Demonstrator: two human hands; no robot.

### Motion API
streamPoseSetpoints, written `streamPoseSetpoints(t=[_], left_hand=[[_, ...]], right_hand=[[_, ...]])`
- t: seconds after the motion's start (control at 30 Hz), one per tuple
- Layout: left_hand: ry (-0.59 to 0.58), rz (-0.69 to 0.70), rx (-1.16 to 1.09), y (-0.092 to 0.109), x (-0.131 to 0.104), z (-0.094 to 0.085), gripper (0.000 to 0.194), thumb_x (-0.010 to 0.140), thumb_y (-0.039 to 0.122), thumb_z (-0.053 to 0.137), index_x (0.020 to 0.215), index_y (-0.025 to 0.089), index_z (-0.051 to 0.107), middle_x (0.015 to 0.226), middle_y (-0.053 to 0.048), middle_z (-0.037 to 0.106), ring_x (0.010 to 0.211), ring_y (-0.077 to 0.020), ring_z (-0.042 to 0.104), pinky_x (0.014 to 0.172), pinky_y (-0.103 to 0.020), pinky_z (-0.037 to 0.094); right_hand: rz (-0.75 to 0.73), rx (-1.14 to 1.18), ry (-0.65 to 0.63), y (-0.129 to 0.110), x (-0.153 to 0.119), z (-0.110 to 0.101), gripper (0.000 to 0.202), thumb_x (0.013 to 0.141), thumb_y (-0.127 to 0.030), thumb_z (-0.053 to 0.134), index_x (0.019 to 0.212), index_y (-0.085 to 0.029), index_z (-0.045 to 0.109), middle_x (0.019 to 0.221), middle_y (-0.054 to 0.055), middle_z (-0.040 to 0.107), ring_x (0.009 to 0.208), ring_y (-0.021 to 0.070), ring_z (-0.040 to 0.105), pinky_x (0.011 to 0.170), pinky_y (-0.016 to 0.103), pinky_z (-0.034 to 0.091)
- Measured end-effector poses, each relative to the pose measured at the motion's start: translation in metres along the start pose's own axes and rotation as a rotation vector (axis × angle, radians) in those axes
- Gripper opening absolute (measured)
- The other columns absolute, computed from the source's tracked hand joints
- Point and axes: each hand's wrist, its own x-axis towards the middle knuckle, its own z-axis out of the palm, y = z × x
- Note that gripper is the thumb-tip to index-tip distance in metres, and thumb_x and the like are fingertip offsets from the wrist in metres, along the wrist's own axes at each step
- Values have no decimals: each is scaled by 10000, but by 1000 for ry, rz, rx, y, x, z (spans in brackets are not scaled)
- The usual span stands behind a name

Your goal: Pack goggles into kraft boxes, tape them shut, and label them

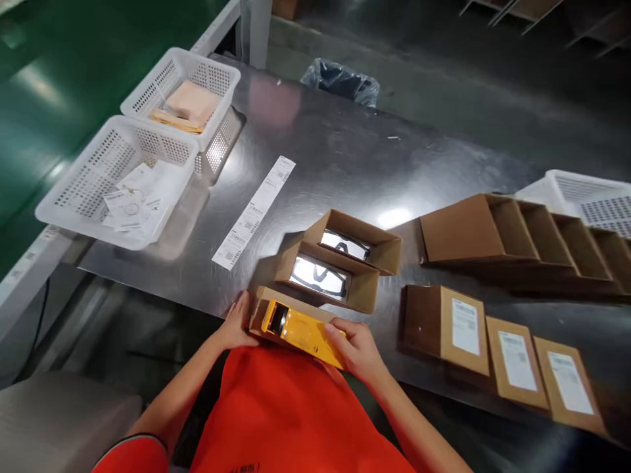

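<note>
At the far left, beside a green surface (pixel 44 85), a white perforated basket (pixel 73 190) holds white printed tags (pixel 132 200). A second basket (pixel 229 79) adjoins its far side and contains pale beige and yellowish flat pieces (pixel 192 105). To their right, a strip of printed labels (pixel 254 213) lies diagonally on the metal desk (pixel 330 157).

The left hand (pixel 237 325) is loosely open, its fingers against the left end of a cardboard box (pixel 261 299) at the desk's near edge, its thumb reaching along the near side. A yellow item (pixel 305 332) with a dark window near its left end lies over that box, slanting down to the right. Just beyond stand two open boxes, the nearer one (pixel 362 289) and the farther one (pixel 389 253), each showing black-and-white contents; they stand between the held box and the far part of the desk.

The right hand (pixel 357 348) grasps the right end of the yellow item, its grip closed with the thumb on top, covering part of that end. Beyond the desk is a bin with a clear liner (pixel 342 80).

Farther right, three labelled cartons (pixel 466 328) stand in a row near the edge. Behind them is a row of open brown boxes (pixel 458 233), with a white crate (pixel 562 187) beyond.
</note>
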Motion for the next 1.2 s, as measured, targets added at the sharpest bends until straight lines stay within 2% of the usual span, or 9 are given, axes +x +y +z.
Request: streamPoseSetpoints(t=[0.1, 0.2, 0.3, 0.47, 0.57, 0.7, 0.9, 1.07, 1.2], left_hand=[[26, 164, 153, 30, 5, -26, 1457, 489, 366, 862, 1485, 143, -178, 1572, -258, 28, 1452, -375, 91, 1149, -523, 197], [-77, 373, 405, 61, 15, -42, 1274, 492, 430, 841, 1504, 156, 117, 1498, -212, 301, 1391, -380, 270, 1142, -504, 216], [-110, 414, 580, 74, 25, -46, 1093, 484, 468, 800, 1413, 129, 334, 1380, -195, 441, 1290, -383, 397, 1100, -494, 277], [-73, 341, 778, 73, 27, -44, 1053, 462, 467, 763, 1364, 107, 355, 1341, -198, 475, 1266, -375, 417, 1121, -523, 224], [-70, 318, 920, 81, 20, -42, 994, 493, 456, 730, 1350, 96, 377, 1321, -212, 506, 1263, -413, 420, 1127, -571, 181], [-28, 396, 1133, 116, 17, -12, 958, 558, 408, 693, 1371, 15, 373, 1326, -286, 489, 1281, -449, 390, 1117, -593, 161], [-86, 443, 1087, 152, 40, 71, 942, 612, 494, 631, 1369, -14, 395, 1258, -306, 521, 1165, -447, 466, 1039, -604, 228], [-27, 473, 1015, 152, 35, 81, 962, 562, 499, 655, 1369, 53, 382, 1267, -262, 521, 1153, -416, 474, 1012, -578, 259], [-50, 654, 803, 181, 4, 89, 956, 603, 473, 654, 1411, 93, 312, 1257, -247, 518, 1165, -413, 477, 1011, -574, 277]], right_hand=[[9, -27, 5, -5, 3, 2, 498, 853, -558, 371, 519, -198, 445, 501, -17, 378, 503, 118, 368, 478, 247, 255], [38, -35, -19, -18, 6, 2, 466, 824, -552, 441, 540, -189, 507, 523, -10, 451, 515, 117, 399, 468, 236, 253], [61, 30, -98, -11, -2, -17, 398, 754, -541, 576, 591, -178, 593, 564, -10, 530, 532, 119, 448, 457, 221, 264], [213, 25, -37, 86, -50, -77, 464, 721, -577, 607, 482, -192, 509, 418, -51, 384, 432, 97, 368, 419, 232, 189], [274, -83, 4, 146, -65, -83, 485, 720, -596, 597, 467, -199, 481, 409, -47, 390, 439, 101, 363, 440, 246, 185], [214, -154, -34, 163, -45, -51, 419, 755, -558, 585, 567, -183, 610, 513, -4, 555, 517, 129, 475, 482, 244, 244], [277, -281, -23, 123, -17, -37, 497, 776, -590, 536, 839, -146, 748, 829, 150, 728, 762, 255, 658, 570, 275, 390], [344, -307, -2, 99, -26, -51, 577, 777, -597, 526, 996, -110, 744, 917, 195, 729, 857, 310, 680, 638, 312, 459], [445, -367, 66, 110, -57, -68, 476, 804, -504, 561, 950, -91, 749, 891, 211, 726, 841, 323, 682, 637, 323, 446]])
